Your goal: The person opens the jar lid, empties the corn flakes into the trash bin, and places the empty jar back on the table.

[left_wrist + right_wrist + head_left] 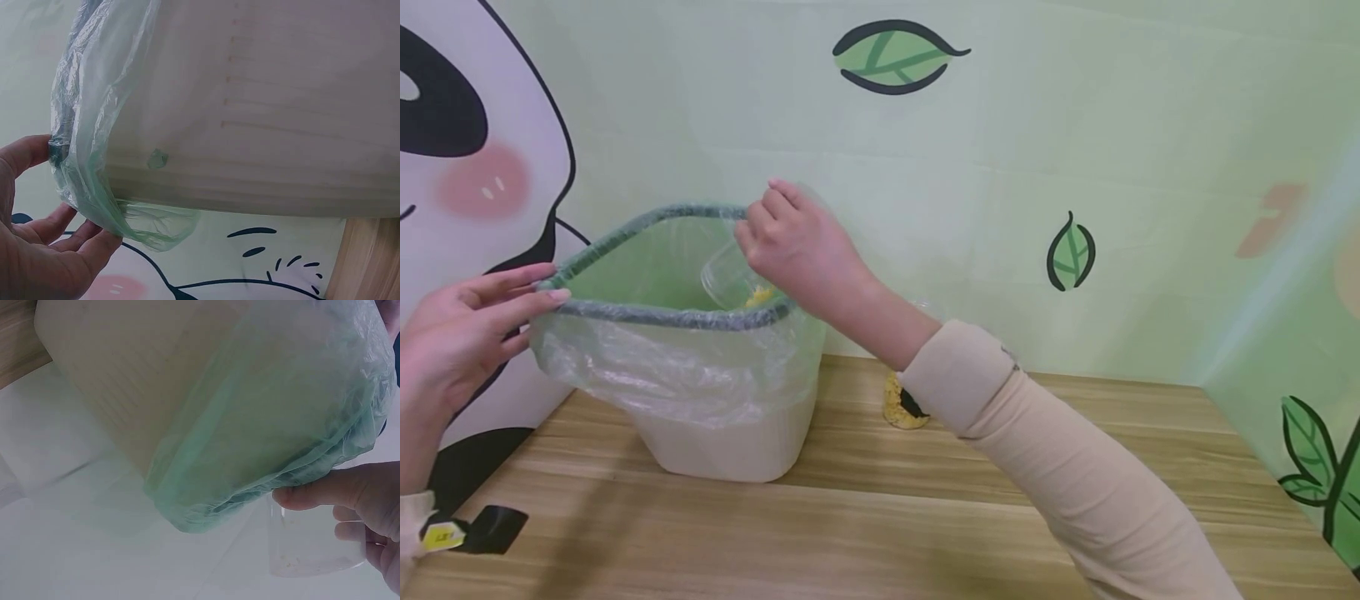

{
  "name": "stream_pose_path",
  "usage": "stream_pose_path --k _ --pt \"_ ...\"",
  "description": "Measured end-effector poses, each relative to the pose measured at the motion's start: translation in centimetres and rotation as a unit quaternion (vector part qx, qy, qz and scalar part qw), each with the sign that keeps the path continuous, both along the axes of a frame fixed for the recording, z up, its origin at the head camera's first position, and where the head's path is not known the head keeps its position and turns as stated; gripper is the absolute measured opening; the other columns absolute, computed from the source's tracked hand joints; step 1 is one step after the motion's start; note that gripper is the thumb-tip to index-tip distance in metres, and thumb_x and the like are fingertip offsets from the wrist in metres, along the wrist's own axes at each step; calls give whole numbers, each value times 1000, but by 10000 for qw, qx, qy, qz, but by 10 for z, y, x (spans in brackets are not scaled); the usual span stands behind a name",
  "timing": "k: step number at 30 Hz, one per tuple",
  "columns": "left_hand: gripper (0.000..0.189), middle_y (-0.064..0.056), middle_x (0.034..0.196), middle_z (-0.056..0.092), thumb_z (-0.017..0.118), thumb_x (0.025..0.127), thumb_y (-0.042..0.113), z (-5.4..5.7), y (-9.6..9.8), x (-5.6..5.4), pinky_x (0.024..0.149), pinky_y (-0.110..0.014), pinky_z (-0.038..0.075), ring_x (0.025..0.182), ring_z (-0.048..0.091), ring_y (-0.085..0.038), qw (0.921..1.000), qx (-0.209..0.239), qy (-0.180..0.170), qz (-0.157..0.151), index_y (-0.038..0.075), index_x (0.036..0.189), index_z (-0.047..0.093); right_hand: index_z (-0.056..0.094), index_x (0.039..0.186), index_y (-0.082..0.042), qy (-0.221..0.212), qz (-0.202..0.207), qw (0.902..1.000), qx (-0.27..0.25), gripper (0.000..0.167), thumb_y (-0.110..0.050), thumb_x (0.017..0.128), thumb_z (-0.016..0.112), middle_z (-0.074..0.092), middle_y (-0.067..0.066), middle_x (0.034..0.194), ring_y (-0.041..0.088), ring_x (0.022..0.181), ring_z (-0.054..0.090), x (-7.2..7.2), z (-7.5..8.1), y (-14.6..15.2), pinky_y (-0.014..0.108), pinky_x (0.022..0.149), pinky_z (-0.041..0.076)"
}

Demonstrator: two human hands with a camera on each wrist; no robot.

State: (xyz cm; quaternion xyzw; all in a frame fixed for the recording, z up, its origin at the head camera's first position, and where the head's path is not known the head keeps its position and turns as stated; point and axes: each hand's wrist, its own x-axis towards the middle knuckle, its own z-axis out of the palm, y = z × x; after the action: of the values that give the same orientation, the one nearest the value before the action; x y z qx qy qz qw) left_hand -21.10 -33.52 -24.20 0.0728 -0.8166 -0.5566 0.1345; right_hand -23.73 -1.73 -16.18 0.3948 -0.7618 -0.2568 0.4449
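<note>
A white trash bin stands on the table, lined with a thin clear green-tinted bag folded down over its dark rim. My left hand grips the bin's left corner, thumb and fingers on either side of the lined rim. On the opposite side, my right hand holds a clear plastic cup by its wall. In the head view the cup is tilted at the bin's mouth, with yellow bits near it; the hand hides much of it. The right thumb is right at the bag's edge in the right wrist view.
Behind the right forearm, partly covered, a clear container of yellow bits with a black patch stands on the wooden table. A black strap with a yellow tag shows by the left sleeve. A printed green backdrop rises close behind the bin.
</note>
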Motion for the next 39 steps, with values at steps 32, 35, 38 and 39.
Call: stream_pose_path --k 32,35,38,39 --pt "74 18 102 43 65 81 36 13 19 12 58 -5 45 76 53 11 9998 107 -10 -136 11 142 31 58 116 -7 -285 -135 9992 -238 34 4 87 44 60 10 105 26 105 53 1 26 18 33 106 30" --pt "75 18 103 44 65 81 38 12 18 10 62 -7 47 77 54 11 9998 66 -63 -157 11 142 30 59 114 -7 -277 -127 9993 -194 33 5 88 43 60 10 103 26 104 53 -1 24 19 33 105 31" --pt "76 18 104 44 64 80 40 10 15 6 63 -7 47 78 54 10 9999 -37 -86 -133 13 142 31 60 111 -7 -213 -107 9992 -322 31 5 88 42 60 10 102 25 103 54 -3 22 21 33 105 31" --pt "75 18 104 44 63 80 41 9 14 5 63 -7 47 78 54 10 9998 -104 -91 -119 14 142 31 60 111 -7 -214 -108 9992 -321 31 4 88 43 60 10 102 25 103 54 -3 21 21 33 105 31"
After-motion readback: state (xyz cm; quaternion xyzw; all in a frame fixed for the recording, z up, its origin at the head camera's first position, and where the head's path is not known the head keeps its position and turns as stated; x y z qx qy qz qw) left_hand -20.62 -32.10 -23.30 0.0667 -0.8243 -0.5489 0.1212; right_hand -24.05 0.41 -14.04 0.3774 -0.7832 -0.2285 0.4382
